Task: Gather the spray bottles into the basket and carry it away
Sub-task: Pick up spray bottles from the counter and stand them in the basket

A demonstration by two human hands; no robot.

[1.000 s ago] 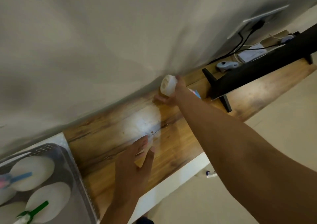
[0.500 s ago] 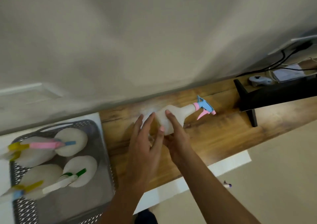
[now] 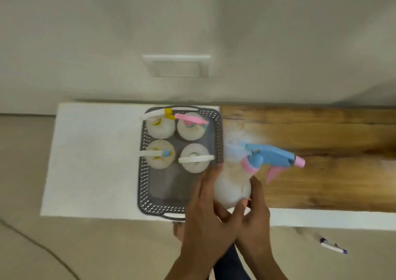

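I hold a white spray bottle (image 3: 232,188) with a blue and pink trigger head between both hands, just right of the basket's front right corner, nozzle pointing right. My left hand (image 3: 205,213) cups its left side and my right hand (image 3: 256,215) its right side and base. The grey perforated basket (image 3: 143,185) sits on the white tabletop (image 3: 94,161). Several white spray bottles stand upright in its back half, among them one with a pink head (image 3: 189,127) and one with a yellow head (image 3: 159,125). The basket's front half is bare.
To the right of the basket lies a wooden board (image 3: 321,172) across the table. A wall with a white plate (image 3: 177,65) rises behind. A pen (image 3: 333,246) lies on the floor at the lower right, and a dark cable (image 3: 32,241) runs across the floor at the left.
My hands have lifted the bottle off the wooden board and carried it left, up to the basket's right side. The view has swung left, bringing the whole basket into sight.
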